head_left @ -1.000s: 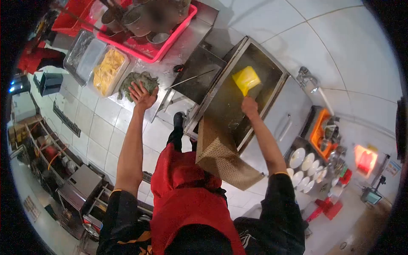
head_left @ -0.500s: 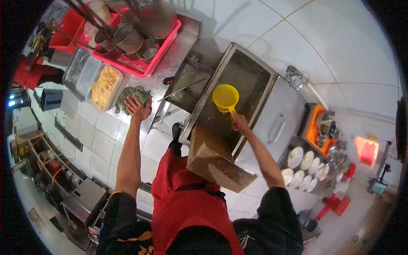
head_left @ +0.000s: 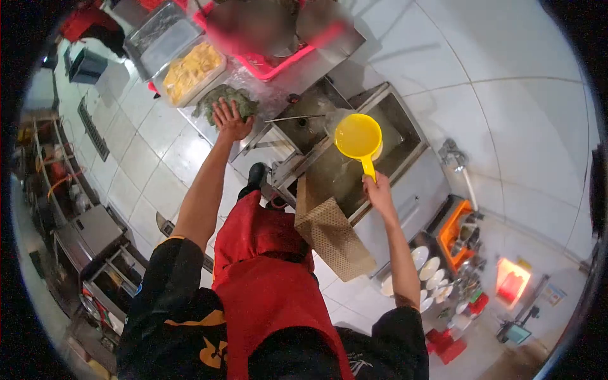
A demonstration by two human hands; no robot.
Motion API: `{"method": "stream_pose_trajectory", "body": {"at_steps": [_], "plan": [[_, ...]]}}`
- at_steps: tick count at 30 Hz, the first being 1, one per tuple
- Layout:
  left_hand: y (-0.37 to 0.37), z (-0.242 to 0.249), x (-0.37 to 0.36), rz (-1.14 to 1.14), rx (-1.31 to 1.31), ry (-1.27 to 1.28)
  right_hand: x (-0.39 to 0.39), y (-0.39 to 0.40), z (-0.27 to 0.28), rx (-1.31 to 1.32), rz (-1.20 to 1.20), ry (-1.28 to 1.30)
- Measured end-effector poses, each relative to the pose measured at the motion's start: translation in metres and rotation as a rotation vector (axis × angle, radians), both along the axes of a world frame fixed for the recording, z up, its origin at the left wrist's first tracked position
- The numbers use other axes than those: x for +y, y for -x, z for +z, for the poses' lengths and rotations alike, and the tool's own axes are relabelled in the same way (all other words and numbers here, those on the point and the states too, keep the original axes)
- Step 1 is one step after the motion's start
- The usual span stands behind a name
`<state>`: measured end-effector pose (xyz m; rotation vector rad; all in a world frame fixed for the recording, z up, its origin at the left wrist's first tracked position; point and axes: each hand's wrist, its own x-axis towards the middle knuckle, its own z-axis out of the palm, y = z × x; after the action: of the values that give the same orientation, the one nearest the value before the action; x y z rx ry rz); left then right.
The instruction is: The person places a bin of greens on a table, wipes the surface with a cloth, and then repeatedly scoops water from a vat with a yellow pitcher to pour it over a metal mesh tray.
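Observation:
My right hand (head_left: 379,190) is closed round the handle of a yellow plastic dipper (head_left: 358,135). The dipper is over the metal basin (head_left: 405,161), and cloudy liquid seems to be in its bowl. At its left edge a blurred, watery patch shows. My left hand (head_left: 232,120) lies with fingers spread on a crumpled grey-green cloth (head_left: 246,101), at the corner of the steel counter (head_left: 320,71). Between cloth and basin is a smaller sink (head_left: 315,130) with a thin rod (head_left: 294,118) across its edge.
Yellow food fills a clear tub (head_left: 193,73) beside a pink basket (head_left: 269,71) of metalware. A perforated metal panel (head_left: 335,237) leans at the basin's near side. White bowls (head_left: 430,269) and an orange crate (head_left: 453,231) stand right. Another person's red clothing (head_left: 82,24) shows far left.
The camera view has shifted. The dipper looks larger and higher, and liquid now shows at its edge. My left hand stays on the cloth.

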<state>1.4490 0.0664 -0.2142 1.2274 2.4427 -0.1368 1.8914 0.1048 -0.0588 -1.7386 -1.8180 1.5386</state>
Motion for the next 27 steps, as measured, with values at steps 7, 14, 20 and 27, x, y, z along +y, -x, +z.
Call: {"method": "stream_pose_trajectory", "body": {"at_steps": [7,14,20,27], "plan": [[0.006,-0.023,-0.015,0.011,0.011,-0.140,0.006,0.055,0.018,-0.278,0.182,-0.252],[0.004,-0.012,-0.022,0.009,0.026,-0.181,-0.003,0.106,0.014,-0.448,0.335,-0.333],[0.001,-0.009,-0.014,-0.005,-0.016,-0.142,-0.014,0.114,-0.045,-0.596,0.517,-0.371],[0.008,-0.019,-0.009,-0.025,-0.014,-0.137,-0.020,0.088,-0.090,-0.738,0.519,-0.437]]}}
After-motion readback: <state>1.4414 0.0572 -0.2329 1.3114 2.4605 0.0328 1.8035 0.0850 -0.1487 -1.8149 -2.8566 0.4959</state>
